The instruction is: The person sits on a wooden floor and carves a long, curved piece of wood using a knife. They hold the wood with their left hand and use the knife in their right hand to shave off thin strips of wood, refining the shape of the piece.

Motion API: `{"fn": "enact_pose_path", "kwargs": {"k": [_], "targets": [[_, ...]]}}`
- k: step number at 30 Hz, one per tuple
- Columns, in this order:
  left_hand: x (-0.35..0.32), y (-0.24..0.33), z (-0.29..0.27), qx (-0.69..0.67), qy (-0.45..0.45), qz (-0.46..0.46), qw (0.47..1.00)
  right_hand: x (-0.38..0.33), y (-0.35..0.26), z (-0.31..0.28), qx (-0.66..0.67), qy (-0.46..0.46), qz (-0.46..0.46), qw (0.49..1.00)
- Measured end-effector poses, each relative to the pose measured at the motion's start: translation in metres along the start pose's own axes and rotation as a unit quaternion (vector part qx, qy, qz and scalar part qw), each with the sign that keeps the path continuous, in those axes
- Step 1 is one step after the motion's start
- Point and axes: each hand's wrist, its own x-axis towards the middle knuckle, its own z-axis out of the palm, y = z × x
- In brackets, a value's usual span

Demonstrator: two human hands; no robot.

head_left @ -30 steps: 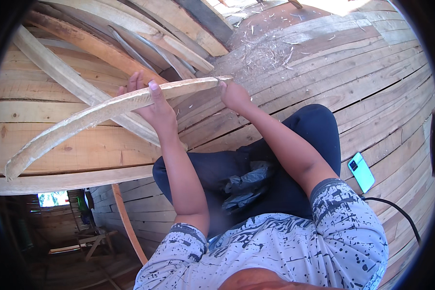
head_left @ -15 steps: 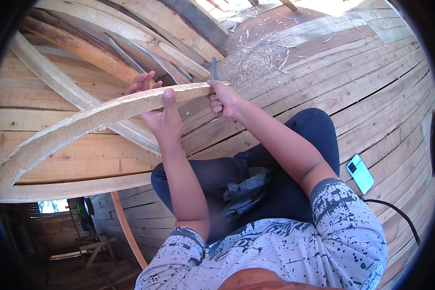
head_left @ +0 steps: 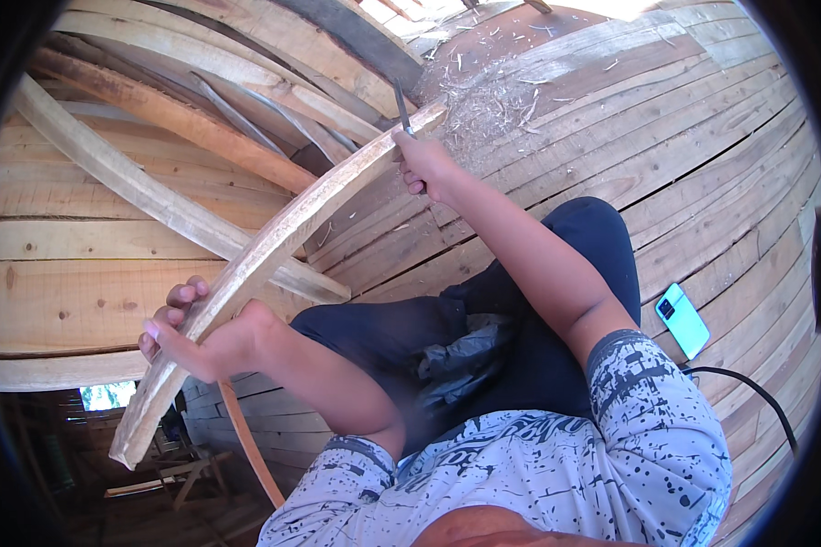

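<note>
Head view: hands [head_left: 208, 352] spread apart along curved wood [head_left: 287, 226].

Wearer: pale grey-white short-sleeved fabric T-shirt [head_left: 520, 483], printed with dark splatters, specks and block lettering across the chest. Left sleeve [head_left: 345, 469] and right sleeve [head_left: 657, 415] loose, each with a dark patterned band near the hem. Dark navy fabric trousers [head_left: 588, 246] cover both knees. Forearms [head_left: 529, 242] bare.
</note>
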Motion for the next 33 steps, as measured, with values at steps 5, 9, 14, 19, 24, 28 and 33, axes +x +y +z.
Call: {"fn": "enact_pose_path", "kwargs": {"k": [5,9,14,19,24,28,33], "targets": [[-0.002,-0.031,0.032,0.036,0.025,-0.054,0.998,-0.015,0.024,0.005,-0.278,0.138,-0.188,0.932],[0.000,-0.058,0.043,0.058,-0.018,-0.041,0.997,-0.069,0.024,0.029,-0.415,0.096,-0.372,0.825],[0.005,-0.065,0.067,0.058,-0.017,-0.063,0.996,-0.049,0.019,0.012,-0.440,0.103,-0.441,0.775],[0.027,-0.079,0.074,0.044,-0.029,-0.067,0.996,-0.057,0.006,0.037,-0.415,0.124,-0.447,0.782],[0.019,-0.080,0.094,0.007,-0.075,-0.065,0.995,-0.023,-0.003,0.013,-0.432,0.133,-0.460,0.764],[0.030,-0.087,0.096,0.034,-0.093,-0.070,0.993,-0.053,-0.021,0.034,-0.446,0.138,-0.440,0.767],[0.017,-0.084,0.116,0.006,-0.125,-0.076,0.989,-0.026,-0.012,0.019,-0.447,0.169,-0.472,0.741]]}}
